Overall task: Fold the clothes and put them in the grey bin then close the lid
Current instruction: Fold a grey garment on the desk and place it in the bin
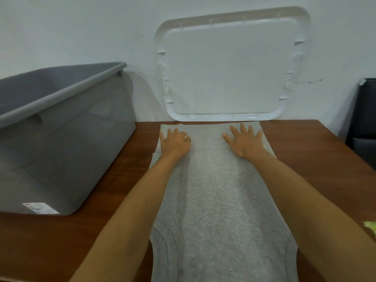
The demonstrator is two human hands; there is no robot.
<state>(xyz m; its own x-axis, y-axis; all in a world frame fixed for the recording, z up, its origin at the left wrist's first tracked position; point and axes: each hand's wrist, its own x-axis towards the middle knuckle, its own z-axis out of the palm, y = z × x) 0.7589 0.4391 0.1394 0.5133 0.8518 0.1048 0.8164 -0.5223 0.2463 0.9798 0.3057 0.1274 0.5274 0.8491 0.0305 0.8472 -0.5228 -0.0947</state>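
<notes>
Two hands, one garment, one bin, one lid. Grey garment [213, 190]: lies flat at the centre of the brown table [305, 159], apparently folded in at the sides to a long narrow strip. Its long axis runs straight away from the person toward the wall; the far end is a squared edge just short of the white lid [227, 68], while the near end, with a curved seam at its left corner (armhole or neck, cannot tell), points back at the person. Left hand [176, 142] and right hand [244, 142]: both palm-down on the far end, fingers spread, pinching nothing, one near each side edge; probably set there to flatten the cloth before a fold across its length. Grey bin [61, 139]: open, on the table left of the garment, apart from it. Lid: stands upright against the wall behind the table, presumably parked there to leave the bin mouth free until the clothes are in
</notes>
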